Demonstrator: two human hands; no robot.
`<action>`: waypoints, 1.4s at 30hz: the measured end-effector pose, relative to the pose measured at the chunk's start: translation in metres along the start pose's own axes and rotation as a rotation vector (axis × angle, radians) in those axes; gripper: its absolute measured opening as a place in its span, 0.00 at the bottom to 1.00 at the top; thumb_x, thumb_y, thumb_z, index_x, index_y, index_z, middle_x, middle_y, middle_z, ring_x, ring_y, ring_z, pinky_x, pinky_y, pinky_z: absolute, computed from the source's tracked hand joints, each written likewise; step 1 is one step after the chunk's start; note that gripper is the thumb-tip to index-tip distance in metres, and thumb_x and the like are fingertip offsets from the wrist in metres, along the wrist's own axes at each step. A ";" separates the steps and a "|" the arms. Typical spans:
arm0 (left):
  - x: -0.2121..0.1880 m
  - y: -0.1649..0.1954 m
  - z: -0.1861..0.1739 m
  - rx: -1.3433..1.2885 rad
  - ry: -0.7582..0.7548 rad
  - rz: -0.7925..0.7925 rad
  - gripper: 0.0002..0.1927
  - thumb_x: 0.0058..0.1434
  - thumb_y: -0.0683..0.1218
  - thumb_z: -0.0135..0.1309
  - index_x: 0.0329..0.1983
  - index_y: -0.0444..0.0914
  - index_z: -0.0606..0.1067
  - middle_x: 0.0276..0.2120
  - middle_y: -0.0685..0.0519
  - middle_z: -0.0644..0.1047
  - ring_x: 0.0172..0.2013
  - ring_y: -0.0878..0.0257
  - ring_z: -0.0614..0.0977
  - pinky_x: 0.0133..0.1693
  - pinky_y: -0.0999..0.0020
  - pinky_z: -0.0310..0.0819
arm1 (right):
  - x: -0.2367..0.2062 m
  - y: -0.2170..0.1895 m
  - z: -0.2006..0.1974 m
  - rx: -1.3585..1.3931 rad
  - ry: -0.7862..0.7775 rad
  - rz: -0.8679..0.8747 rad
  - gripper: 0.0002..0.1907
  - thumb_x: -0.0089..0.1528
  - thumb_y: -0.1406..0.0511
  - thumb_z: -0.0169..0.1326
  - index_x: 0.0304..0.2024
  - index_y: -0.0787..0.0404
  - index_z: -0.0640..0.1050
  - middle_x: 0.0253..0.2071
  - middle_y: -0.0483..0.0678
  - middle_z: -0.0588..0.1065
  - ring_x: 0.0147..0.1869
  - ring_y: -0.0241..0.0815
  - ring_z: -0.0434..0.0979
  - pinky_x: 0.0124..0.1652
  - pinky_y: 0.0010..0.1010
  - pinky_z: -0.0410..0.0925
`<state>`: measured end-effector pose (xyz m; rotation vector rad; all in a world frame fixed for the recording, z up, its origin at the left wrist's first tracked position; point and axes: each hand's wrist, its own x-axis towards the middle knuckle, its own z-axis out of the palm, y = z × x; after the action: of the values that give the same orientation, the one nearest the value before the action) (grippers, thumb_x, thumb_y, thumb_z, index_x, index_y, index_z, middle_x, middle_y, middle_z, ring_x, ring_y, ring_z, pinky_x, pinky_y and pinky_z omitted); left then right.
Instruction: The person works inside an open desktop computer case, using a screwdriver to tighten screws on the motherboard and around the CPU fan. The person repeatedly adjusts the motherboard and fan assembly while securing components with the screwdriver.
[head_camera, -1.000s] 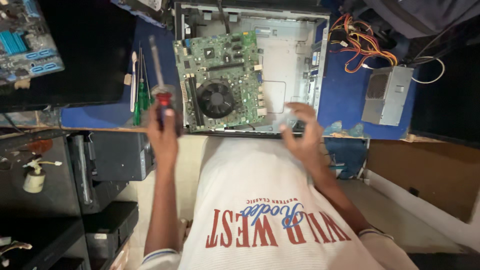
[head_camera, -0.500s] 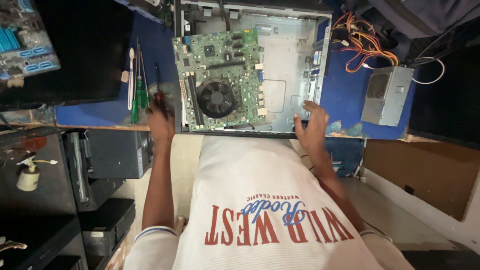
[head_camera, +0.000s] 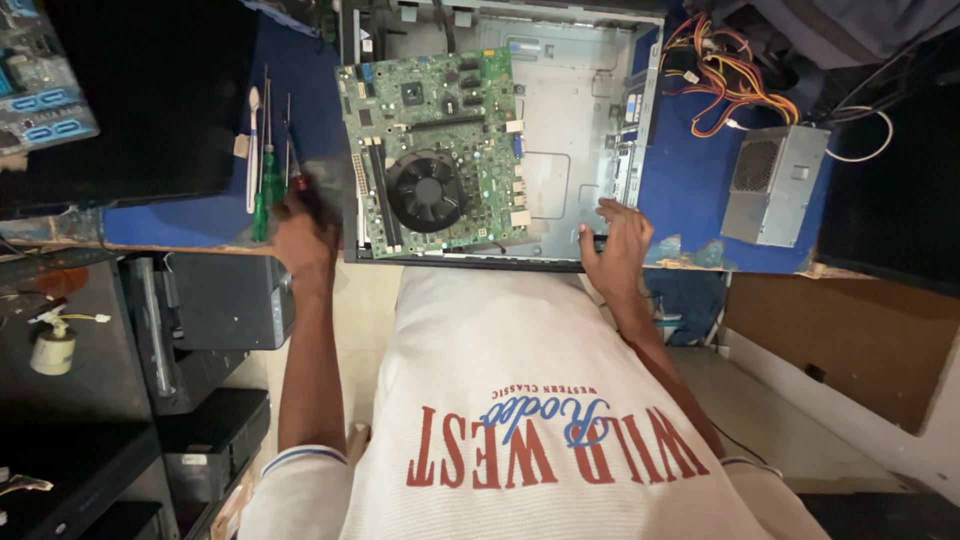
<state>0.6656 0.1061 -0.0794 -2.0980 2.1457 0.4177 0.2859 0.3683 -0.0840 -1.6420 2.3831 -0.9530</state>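
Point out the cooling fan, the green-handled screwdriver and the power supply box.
cooling fan (head_camera: 428, 191): head view, on its hub.
green-handled screwdriver (head_camera: 266, 185): head view, on its handle.
power supply box (head_camera: 775, 185): head view, on its grey top face.

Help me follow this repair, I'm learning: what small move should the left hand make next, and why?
Probably lay the red-handled screwdriver down beside the green-handled screwdrivers. The left hand is right next to them, its grip blurred, while the motherboard sits askew in the open case and the right hand rests on its edge.
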 end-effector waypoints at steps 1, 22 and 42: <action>0.000 -0.001 0.000 0.053 -0.034 -0.037 0.32 0.65 0.57 0.58 0.66 0.39 0.63 0.49 0.36 0.76 0.43 0.36 0.82 0.46 0.38 0.74 | 0.000 0.000 0.000 0.004 0.001 0.004 0.17 0.63 0.68 0.61 0.52 0.64 0.72 0.58 0.56 0.75 0.63 0.54 0.72 0.64 0.49 0.56; -0.003 -0.010 0.002 0.096 0.122 0.047 0.31 0.62 0.60 0.60 0.55 0.33 0.66 0.49 0.37 0.75 0.43 0.38 0.82 0.38 0.42 0.78 | 0.002 -0.004 -0.003 0.017 -0.001 0.012 0.17 0.63 0.69 0.60 0.52 0.65 0.72 0.57 0.57 0.75 0.63 0.54 0.72 0.64 0.48 0.56; -0.061 0.137 -0.116 -0.034 0.018 0.944 0.56 0.48 0.62 0.70 0.75 0.38 0.57 0.68 0.40 0.62 0.66 0.42 0.65 0.63 0.39 0.55 | -0.004 0.002 -0.001 0.116 0.052 0.059 0.16 0.66 0.68 0.59 0.54 0.65 0.72 0.57 0.56 0.76 0.64 0.55 0.73 0.64 0.46 0.57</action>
<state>0.5453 0.1343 0.0644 -0.9491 3.0188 0.4917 0.2851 0.3728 -0.0854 -1.5164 2.3456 -1.1134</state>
